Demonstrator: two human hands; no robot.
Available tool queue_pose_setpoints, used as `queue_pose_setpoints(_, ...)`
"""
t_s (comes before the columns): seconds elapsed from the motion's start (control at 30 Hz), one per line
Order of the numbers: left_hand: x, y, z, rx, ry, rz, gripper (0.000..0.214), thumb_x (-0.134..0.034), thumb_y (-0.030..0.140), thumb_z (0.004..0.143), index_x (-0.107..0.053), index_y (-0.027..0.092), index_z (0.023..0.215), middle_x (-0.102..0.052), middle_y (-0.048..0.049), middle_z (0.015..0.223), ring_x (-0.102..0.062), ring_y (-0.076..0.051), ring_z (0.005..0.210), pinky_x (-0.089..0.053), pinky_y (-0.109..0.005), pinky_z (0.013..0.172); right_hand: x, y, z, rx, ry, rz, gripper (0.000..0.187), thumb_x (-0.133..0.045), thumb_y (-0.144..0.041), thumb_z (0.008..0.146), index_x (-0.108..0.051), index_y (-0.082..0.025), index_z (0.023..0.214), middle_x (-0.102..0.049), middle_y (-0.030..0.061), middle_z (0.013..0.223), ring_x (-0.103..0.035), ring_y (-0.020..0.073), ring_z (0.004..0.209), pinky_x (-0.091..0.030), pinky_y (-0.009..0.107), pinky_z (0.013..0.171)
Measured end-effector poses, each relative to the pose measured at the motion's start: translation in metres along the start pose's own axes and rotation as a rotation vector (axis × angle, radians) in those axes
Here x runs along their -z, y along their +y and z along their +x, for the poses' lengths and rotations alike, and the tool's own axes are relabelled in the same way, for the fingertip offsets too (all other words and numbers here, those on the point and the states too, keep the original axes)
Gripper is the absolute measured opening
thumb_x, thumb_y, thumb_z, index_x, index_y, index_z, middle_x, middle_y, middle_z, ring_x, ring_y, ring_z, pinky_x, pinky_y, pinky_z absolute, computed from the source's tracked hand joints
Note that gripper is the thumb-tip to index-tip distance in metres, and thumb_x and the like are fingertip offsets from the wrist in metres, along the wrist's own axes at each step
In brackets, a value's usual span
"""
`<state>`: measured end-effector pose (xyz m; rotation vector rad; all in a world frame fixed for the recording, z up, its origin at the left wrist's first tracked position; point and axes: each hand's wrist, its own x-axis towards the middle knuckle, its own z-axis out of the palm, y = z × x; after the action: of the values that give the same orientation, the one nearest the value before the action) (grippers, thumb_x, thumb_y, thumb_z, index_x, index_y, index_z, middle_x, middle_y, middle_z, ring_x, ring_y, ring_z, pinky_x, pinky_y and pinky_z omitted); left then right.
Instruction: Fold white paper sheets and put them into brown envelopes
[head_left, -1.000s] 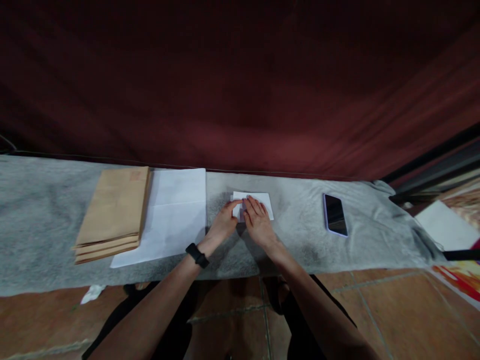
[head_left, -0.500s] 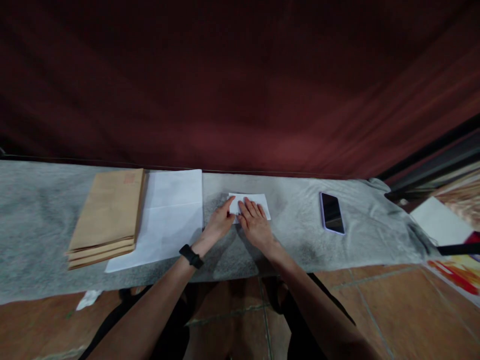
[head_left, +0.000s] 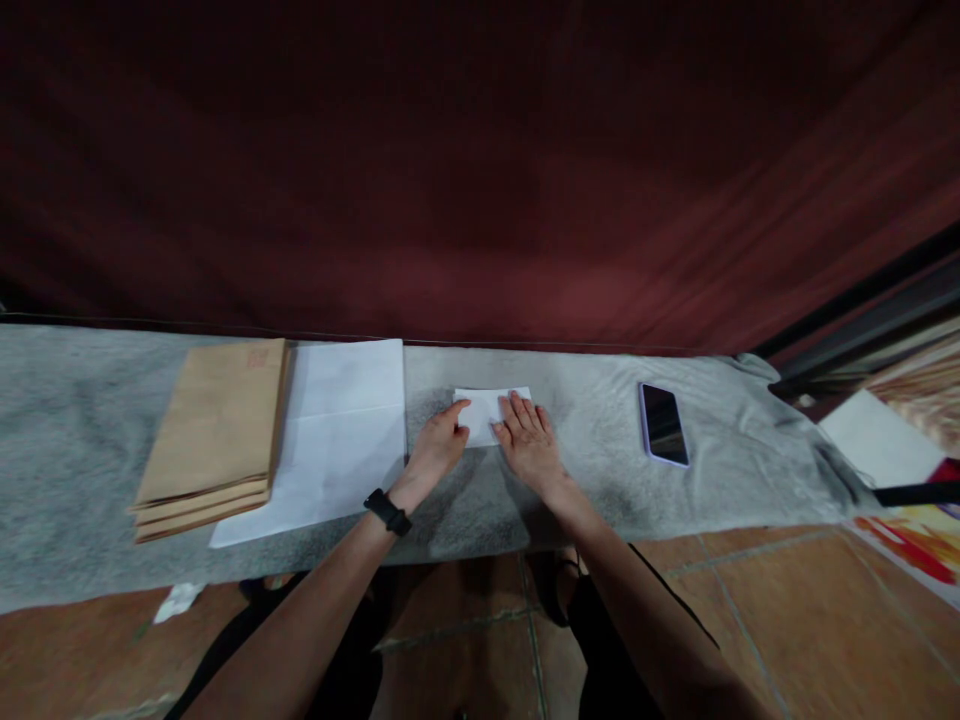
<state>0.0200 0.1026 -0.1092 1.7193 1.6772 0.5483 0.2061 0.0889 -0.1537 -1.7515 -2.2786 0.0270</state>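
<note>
**both hands flat on folded paper, mid table**

head view:
- folded paper (head_left: 486, 412) lies on the grey cloth (head_left: 75, 430) of the table, about midway along it and nearer the far edge than the near one.
- right hand (head_left: 531, 442): palm down, fingers spread and flat on the paper's right part. no pinch, just weight from above. looks like it's there to pin the paper so it can't slide on the cloth.
- left hand (head_left: 437, 450): index stretched out with its tip on the paper's left edge, other fingers loosely curled beside it. nothing held between the fingers that i can see. reads as a point press along that edge.
- black watch (head_left: 388, 511) on the left wrist, over the near edge.
- white sheets (head_left: 341, 430) just left of the hands. a stack of brown envelopes (head_left: 217, 430) sits next to them toward the left end, overlapping their left side. both within arm's reach, square to the far edge.
- phone (head_left: 663, 424) face up toward the right end, well apart from the paper, out of the hands' way.
- dark red curtain (head_left: 480, 180) hangs behind the far edge.
</note>
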Motion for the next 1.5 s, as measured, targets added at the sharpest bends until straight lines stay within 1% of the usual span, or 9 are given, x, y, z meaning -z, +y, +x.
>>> queue_pose_setpoints(0.2, 0.003, 0.001, 0.001, 0.017, -0.013, 0.018, 0.058, -0.049, 0.011, 0.087, -0.057, 0.013, 0.144, -0.075, -0.0074, 0.095, -0.069, -0.020, 0.086, -0.051, -0.032, 0.092, 0.002, 0.016, -0.001, -0.079, -0.039, -0.028, 0.057, -0.029, -0.039, 0.109, -0.035, -0.015, 0.160, -0.031, 0.0105, 0.167, -0.035, 0.0278, 0.152, -0.023, 0.048, 0.124)
queue_pose_setpoints(0.53, 0.002, -0.001, 0.003, 0.045, -0.006, 0.049, 0.058, -0.051, 0.013, 0.084, -0.060, 0.016, 0.142, -0.071, -0.0033, 0.084, -0.066, -0.018, 0.078, -0.050, -0.029, 0.083, 0.009, 0.033, -0.006, -0.148, -0.082, -0.040, 0.057, -0.030, -0.035, 0.107, -0.037, -0.012, 0.159, -0.032, 0.0120, 0.167, -0.035, 0.0283, 0.152, -0.023, 0.048, 0.125)
queue_pose_setpoints(0.7, 0.002, -0.002, 0.004, 0.033, 0.020, 0.074, 0.058, -0.051, 0.013, 0.083, -0.061, 0.016, 0.140, -0.069, -0.0022, 0.080, -0.064, -0.018, 0.075, -0.050, -0.028, 0.077, 0.014, 0.040, -0.008, -0.177, -0.049, -0.043, 0.054, -0.035, -0.032, 0.105, -0.044, -0.014, 0.155, -0.038, 0.0138, 0.164, -0.040, 0.0313, 0.149, -0.027, 0.052, 0.123)
queue_pose_setpoints(0.8, 0.002, -0.001, 0.003, 0.018, 0.032, 0.083, 0.058, -0.051, 0.014, 0.083, -0.061, 0.017, 0.140, -0.069, -0.0018, 0.078, -0.064, -0.018, 0.074, -0.051, -0.028, 0.077, 0.017, 0.043, -0.007, -0.192, -0.014, -0.025, 0.054, -0.038, -0.029, 0.104, -0.045, -0.009, 0.154, -0.038, 0.0179, 0.163, -0.039, 0.0327, 0.150, -0.030, 0.053, 0.121)
queue_pose_setpoints(0.87, 0.002, 0.000, 0.002, 0.023, 0.038, 0.085, 0.058, -0.051, 0.013, 0.083, -0.061, 0.017, 0.140, -0.070, -0.0022, 0.080, -0.065, -0.018, 0.075, -0.051, -0.028, 0.078, 0.018, 0.039, -0.006, -0.162, 0.020, 0.004, 0.055, -0.037, -0.027, 0.103, -0.044, -0.008, 0.154, -0.037, 0.0185, 0.164, -0.036, 0.0314, 0.151, -0.029, 0.053, 0.122)
queue_pose_setpoints(0.97, 0.001, 0.001, 0.001, 0.048, 0.041, 0.109, 0.058, -0.051, 0.012, 0.084, -0.060, 0.016, 0.141, -0.073, -0.0048, 0.088, -0.067, -0.019, 0.079, -0.052, -0.029, 0.083, 0.019, 0.024, -0.006, -0.043, 0.041, 0.070, 0.054, -0.036, -0.026, 0.104, -0.042, -0.009, 0.155, -0.035, 0.0148, 0.165, -0.034, 0.0279, 0.153, -0.029, 0.050, 0.124)
queue_pose_setpoints(1.13, -0.001, -0.002, -0.001, 0.012, 0.074, 0.153, 0.059, -0.051, 0.011, 0.086, -0.056, 0.017, 0.145, -0.075, -0.0081, 0.100, -0.070, -0.021, 0.090, -0.052, -0.032, 0.091, 0.018, -0.005, -0.014, 0.134, -0.046, 0.131, 0.051, -0.038, -0.032, 0.107, -0.045, -0.014, 0.154, -0.036, 0.0100, 0.165, -0.033, 0.0247, 0.153, -0.028, 0.045, 0.126)
queue_pose_setpoints(1.37, -0.001, -0.006, -0.003, -0.028, 0.147, 0.237, 0.059, -0.051, 0.011, 0.087, -0.054, 0.016, 0.145, -0.070, -0.0130, 0.118, -0.069, -0.024, 0.101, -0.053, -0.037, 0.098, 0.017, -0.015, -0.018, 0.153, -0.083, 0.136, 0.050, -0.038, -0.031, 0.107, -0.046, -0.015, 0.154, -0.041, 0.0107, 0.163, -0.036, 0.0236, 0.152, -0.029, 0.046, 0.126)
queue_pose_setpoints(1.5, -0.006, -0.006, -0.008, -0.152, 0.253, 0.299, 0.058, -0.049, 0.009, 0.087, -0.055, 0.015, 0.144, -0.060, -0.0162, 0.134, -0.061, -0.028, 0.122, -0.049, -0.041, 0.108, 0.019, -0.018, -0.016, 0.145, -0.092, 0.139, 0.049, -0.036, -0.030, 0.108, -0.047, -0.015, 0.153, -0.041, 0.0095, 0.163, -0.038, 0.0236, 0.151, -0.028, 0.046, 0.126)
